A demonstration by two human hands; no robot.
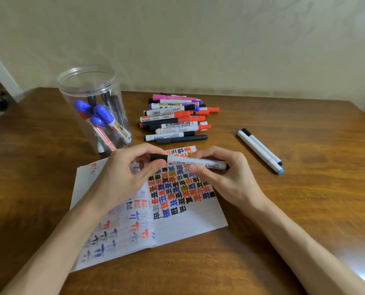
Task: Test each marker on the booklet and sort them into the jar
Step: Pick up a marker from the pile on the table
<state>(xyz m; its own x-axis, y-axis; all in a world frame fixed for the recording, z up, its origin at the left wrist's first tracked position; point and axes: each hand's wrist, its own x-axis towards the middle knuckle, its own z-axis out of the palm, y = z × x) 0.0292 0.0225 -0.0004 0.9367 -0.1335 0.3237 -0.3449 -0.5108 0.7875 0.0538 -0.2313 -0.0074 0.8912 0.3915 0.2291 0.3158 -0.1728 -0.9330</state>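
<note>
I hold a white marker (190,161) with a black cap level above the open booklet (190,222). My left hand (126,175) pinches the black cap at the marker's left end. My right hand (224,177) grips the white barrel between thumb and fingers. The booklet's right page is covered with red, blue and black test marks. A clear plastic jar (92,96) stands at the back left with several blue-capped and dark markers in it. A pile of markers (177,118) with red, black, blue and pink caps lies behind the booklet.
Two slim white markers (260,150), one with blue ends and one with black ends, lie side by side on the wooden table (305,199) to the right. A pale wall runs along the table's far edge.
</note>
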